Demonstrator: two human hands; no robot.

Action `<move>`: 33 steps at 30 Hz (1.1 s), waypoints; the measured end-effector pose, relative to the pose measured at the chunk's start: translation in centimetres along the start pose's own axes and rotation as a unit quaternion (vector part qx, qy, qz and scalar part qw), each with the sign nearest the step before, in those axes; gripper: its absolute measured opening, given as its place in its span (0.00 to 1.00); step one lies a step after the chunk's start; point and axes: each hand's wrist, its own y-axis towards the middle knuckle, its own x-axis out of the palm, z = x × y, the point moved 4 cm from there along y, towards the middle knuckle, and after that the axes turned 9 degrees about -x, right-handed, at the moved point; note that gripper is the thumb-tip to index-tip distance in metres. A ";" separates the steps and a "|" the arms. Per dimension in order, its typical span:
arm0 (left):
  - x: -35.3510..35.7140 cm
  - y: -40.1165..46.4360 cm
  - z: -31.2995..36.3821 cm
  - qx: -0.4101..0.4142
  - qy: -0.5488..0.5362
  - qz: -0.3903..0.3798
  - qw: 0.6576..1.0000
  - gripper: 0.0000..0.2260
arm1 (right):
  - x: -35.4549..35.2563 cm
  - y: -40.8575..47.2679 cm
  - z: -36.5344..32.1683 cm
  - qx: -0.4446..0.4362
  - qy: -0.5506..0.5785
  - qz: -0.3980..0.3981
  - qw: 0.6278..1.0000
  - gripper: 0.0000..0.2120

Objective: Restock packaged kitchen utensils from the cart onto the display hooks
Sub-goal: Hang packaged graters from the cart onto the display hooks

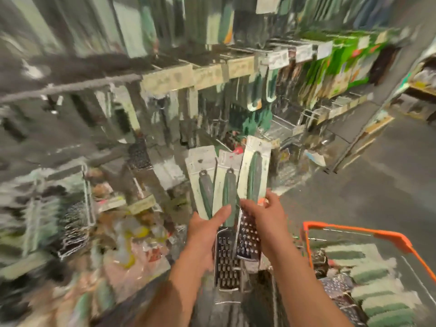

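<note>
Open aisle floor [354, 185] lies to the right, between the crowded display hooks [236, 67] ahead and the orange-rimmed cart [354, 230] of packaged graters low right, with cluttered shelves [70, 208] blocking the left.

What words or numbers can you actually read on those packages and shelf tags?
None can be read.
Pale backing cards of the green-handled metal graters: print blurred.
Beige shelf price strips: smeared, unreadable.
White hanging price tags: too small and blurred.
Green boxes on the upper shelf: graphics only, no legible words.
</note>
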 end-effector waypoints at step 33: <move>-19.8 -1.6 13.1 0.174 -0.050 0.116 0.977 0.40 | 22.5 -1.5 -6.2 -0.194 -0.057 -0.126 0.971 0.22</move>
